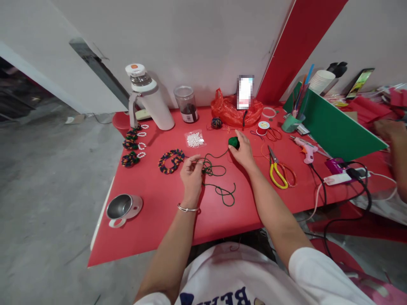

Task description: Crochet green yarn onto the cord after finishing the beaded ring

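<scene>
Red tabletop [178, 228] spreads beneath both my hands. My right hand [243, 151] curls its fingers around a green yarn ball [233, 142], while my left hand [191, 173] pinches the green strand [208, 170], whose loose loops lie between my hands and nearer me. Just beyond my left hand is a packet of white beads [195, 139]; to its left lies a braided multicolored loop [164, 164]. Yellow-handled scissors [277, 171] rest right of my right hand.
</scene>
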A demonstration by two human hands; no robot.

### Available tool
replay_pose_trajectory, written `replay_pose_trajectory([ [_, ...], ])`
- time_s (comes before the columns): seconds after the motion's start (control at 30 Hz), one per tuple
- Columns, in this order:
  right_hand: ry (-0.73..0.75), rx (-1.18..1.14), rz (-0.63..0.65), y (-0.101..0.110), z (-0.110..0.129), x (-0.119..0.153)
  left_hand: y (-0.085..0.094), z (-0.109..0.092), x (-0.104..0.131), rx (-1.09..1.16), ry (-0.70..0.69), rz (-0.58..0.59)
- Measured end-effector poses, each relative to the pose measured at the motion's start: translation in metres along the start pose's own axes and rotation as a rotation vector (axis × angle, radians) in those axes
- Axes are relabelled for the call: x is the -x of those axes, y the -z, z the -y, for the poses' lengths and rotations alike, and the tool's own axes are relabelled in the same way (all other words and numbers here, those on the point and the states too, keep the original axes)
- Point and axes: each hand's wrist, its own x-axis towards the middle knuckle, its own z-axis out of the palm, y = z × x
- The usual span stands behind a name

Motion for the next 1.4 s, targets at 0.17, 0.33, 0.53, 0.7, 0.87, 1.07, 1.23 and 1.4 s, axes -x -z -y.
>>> replay_pose_trajectory([
  [0.17,-0.005,0.015,-0.042,0.005,0.005,0.001,-0.006,-0.006,0.015,-0.341,-0.159,0.505],
  [0.33,-0.022,0.036,-0.071,0.007,0.01,0.0,-0.013,-0.004,0.036,-0.851,-0.424,0.894],
  [0.53,-0.025,0.036,0.024,0.008,0.01,0.003,-0.018,0.006,0.044,-0.994,-0.532,0.998],
  [0.7,-0.01,0.166,0.076,0.01,0.012,0.01,-0.02,0.009,0.041,-0.772,-0.354,0.778],
  [0.87,0.095,0.114,0.0,0.003,0.015,0.008,-0.025,0.009,0.037,-0.273,-0.056,0.468],
  [1.07,0.096,0.147,0.217,-0.001,0.016,0.011,-0.026,0.005,0.026,0.017,0.204,0.272],
  [1.23,0.081,0.132,0.077,0.007,0.03,0.013,-0.025,0.005,0.023,0.085,0.23,0.228],
  [1.4,0.103,0.111,0.023,0.014,0.045,0.012,-0.023,0.008,0.019,0.1,0.233,0.152],
])
